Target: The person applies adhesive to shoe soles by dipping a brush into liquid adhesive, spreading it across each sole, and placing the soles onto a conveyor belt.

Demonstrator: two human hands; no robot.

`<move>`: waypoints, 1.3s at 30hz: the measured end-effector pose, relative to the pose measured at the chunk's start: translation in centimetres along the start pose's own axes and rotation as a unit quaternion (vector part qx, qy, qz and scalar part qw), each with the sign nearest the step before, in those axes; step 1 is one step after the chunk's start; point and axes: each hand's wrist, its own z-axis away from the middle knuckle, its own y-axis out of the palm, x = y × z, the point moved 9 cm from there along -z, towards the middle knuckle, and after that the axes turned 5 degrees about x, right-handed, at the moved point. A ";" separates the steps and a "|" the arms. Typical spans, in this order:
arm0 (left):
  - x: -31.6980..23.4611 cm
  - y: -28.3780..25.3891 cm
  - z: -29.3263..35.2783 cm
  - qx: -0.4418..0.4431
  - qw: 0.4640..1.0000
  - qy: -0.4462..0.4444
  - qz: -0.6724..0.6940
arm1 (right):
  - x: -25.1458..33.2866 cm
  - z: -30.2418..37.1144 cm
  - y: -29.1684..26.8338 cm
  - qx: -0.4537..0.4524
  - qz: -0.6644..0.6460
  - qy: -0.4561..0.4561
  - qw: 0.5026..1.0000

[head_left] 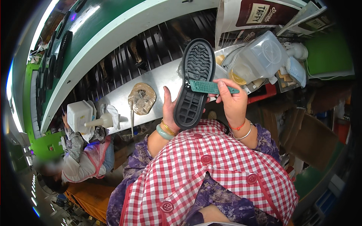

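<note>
A black shoe sole is held upright in front of my chest, its open inner side with wavy ribs and a grid of cells facing me. My left hand grips it from the left and behind, thumb spread along its edge. In my right hand is a green flat-handled brush, pinched between thumb and fingers. The brush lies across the middle of the sole, and its tip touches near the left inner rim, where small whitish spots show. The bristles are too small to make out.
On the metal bench sits a round, plastic-wrapped pad with dark residue and a thin stick. A white container stands left, a translucent tub right. Behind runs a slatted rack. Another person works at the left.
</note>
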 end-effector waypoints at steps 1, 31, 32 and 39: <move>-0.3 -0.5 0.0 -0.050 0.999 0.020 -0.007 | -0.2 0.4 0.2 -0.003 0.002 -0.001 1.000; 1.2 1.5 -1.3 -0.062 0.984 -0.152 -0.071 | 2.8 -1.1 6.5 0.363 0.100 0.260 0.889; 1.0 1.1 -1.3 -0.062 0.984 -0.151 -0.070 | 2.8 -1.1 6.8 0.377 0.116 0.258 0.882; 1.1 0.4 -1.3 -0.036 0.971 -0.213 -0.103 | 1.8 -1.9 6.2 0.395 0.137 0.289 0.861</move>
